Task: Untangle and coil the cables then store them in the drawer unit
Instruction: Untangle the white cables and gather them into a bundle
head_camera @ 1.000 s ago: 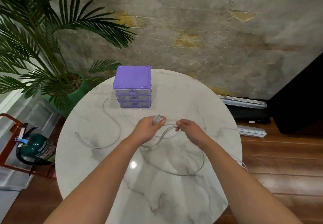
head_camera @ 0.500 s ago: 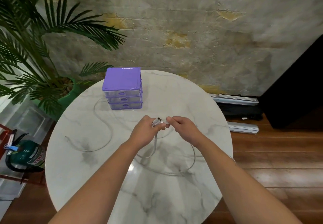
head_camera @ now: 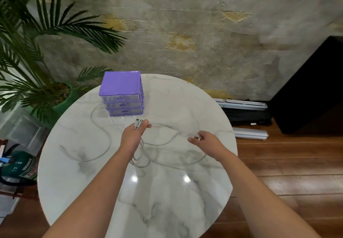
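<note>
Marble-patterned and round, the bench (head_camera: 167,210) stands before a rough plaster wall, with a potted palm (head_camera: 37,61) to the left and a purple drawer unit (head_camera: 121,94) at its far side, all three drawers closed. Both hands work one pale cable (head_camera: 167,125) just in front of the unit. The left hand (head_camera: 134,133) has its grip closed on the plug ends, which poke up past the thumb and fingers. The right hand (head_camera: 203,139) pinches the same strands further along, thumb and fingertips closed round them. Between the two hands the strands run nearly level, left to right, drawn fairly straight, so the long axis of the held length lies across the body; the slack falls below in loose loops (head_camera: 144,156) on the marble. The right hand looks best placed to bring its length back toward the left to lay the next turn, in my judgement. A second cable (head_camera: 104,141) lies untouched to the left, curving from beside the drawer unit toward the near-left edge, nearer the left hand. How many strands the right hand holds is blurred, and where the loops cross under the left wrist cannot be made out.
</note>
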Motion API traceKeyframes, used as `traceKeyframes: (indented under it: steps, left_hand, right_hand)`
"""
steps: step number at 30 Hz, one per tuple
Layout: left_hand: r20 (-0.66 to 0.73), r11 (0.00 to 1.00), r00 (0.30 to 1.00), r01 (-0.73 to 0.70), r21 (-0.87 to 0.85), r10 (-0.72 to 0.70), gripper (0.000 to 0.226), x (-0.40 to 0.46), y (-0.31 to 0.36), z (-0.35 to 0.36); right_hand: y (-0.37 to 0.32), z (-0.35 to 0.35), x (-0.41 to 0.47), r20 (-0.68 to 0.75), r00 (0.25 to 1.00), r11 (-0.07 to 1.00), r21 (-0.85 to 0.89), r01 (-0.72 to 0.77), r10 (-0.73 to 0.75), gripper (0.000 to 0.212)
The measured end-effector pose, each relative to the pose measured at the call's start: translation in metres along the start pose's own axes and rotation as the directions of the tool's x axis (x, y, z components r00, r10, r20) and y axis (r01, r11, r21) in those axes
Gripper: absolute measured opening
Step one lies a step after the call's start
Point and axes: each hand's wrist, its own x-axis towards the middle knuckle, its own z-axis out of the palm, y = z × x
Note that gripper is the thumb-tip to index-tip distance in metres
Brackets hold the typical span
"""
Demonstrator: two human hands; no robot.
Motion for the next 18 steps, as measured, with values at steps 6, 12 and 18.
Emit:
traceKeyframes:
  steps: [6, 12, 18]
  left_hand:
    - [-0.036, 1.000, 0.999, 0.000, -0.007, 0.000, 0.025, -0.006, -0.009, 0.000]
    - [-0.112, 1.000, 0.994, 0.016, -0.017, -0.018, 0.023, -0.006, -0.012, -0.009]
    - [-0.141, 1.000, 0.990, 0.024, 0.006, -0.023, 0.026, -0.010, -0.014, -0.009]
  right_hand:
    - [0.000, -0.013, 0.004, -0.072, 0.997, 0.998, -0.054, 0.024, -0.028, 0.019]
    - [0.011, -0.021, -0.007, 0.071, 0.978, 0.980, 0.026, -0.196, 0.194, 0.058]
    - [0.021, -0.028, -0.005, -0.010, 1.000, 0.995, 0.093, -0.023, 0.024, 0.017]
